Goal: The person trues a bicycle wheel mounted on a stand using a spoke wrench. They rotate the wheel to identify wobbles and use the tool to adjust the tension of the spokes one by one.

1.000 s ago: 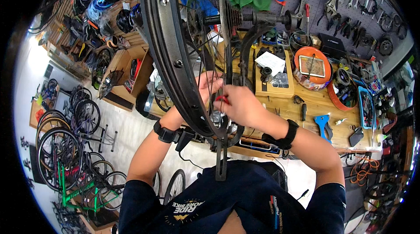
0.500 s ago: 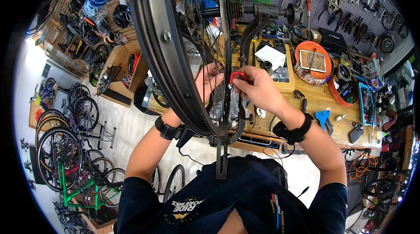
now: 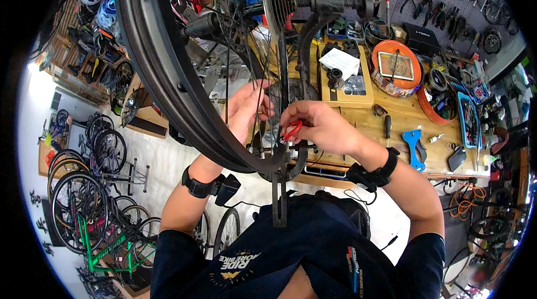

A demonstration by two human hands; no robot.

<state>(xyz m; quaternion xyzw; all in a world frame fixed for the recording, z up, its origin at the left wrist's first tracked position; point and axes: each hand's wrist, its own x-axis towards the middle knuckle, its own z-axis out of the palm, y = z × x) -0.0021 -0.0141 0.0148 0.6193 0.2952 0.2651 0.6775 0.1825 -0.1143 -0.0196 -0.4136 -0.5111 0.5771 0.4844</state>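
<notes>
Black rim (image 3: pixel 168 81) now sweeps wider across my view than a second ago, so the wheel has come closer in its stand. Behind its spokes my left hand (image 3: pixel 246 106) curls narrow around them; my right hand (image 3: pixel 319 128) has dropped lower and pinches a small red spoke tool (image 3: pixel 292 130) just right of the rim. Beyond the rim on the wooden worktop (image 3: pixel 403 117), a white paper slip (image 3: pixel 341 61) and an orange round tray (image 3: pixel 397 67) lie.

Bright, even indoor light fills the shop; the strongest glare sits at nine o'clock, where the pale floor (image 3: pixel 162 159) washes out near white. The fisheye bends straight edges toward the black circular rim. The centre is sharp; the margin at four o'clock goes soft and smeared. Shadows are faint.
</notes>
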